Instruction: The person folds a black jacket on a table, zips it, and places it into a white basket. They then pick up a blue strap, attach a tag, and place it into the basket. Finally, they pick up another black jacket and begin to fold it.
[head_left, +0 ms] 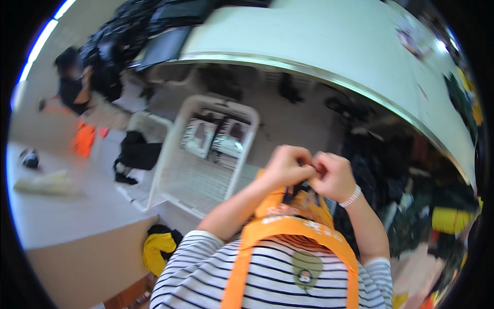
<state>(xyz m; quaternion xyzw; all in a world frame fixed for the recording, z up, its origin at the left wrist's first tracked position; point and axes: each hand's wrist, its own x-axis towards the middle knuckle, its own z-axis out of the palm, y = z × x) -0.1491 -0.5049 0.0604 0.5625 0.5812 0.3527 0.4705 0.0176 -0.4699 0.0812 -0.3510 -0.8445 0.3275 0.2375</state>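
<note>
My left hand [287, 166] and my right hand [334, 176] are raised close together in front of my chest, fingers pinched on a small dark fastening at the top of an orange strap [288, 226]. The strap runs down over my black-and-white striped shirt [267, 273] like an apron or vest. A white beaded bracelet [351, 197] circles my right wrist. The fastening itself is mostly hidden by my fingers.
A white plastic basket [177, 154] holding packaged items stands below, beside dark clothes [136, 154] and a yellow garment [157, 250]. A pale table [67, 206] lies left, a long white counter [329, 46] curves above. Another person [72, 82] is far left.
</note>
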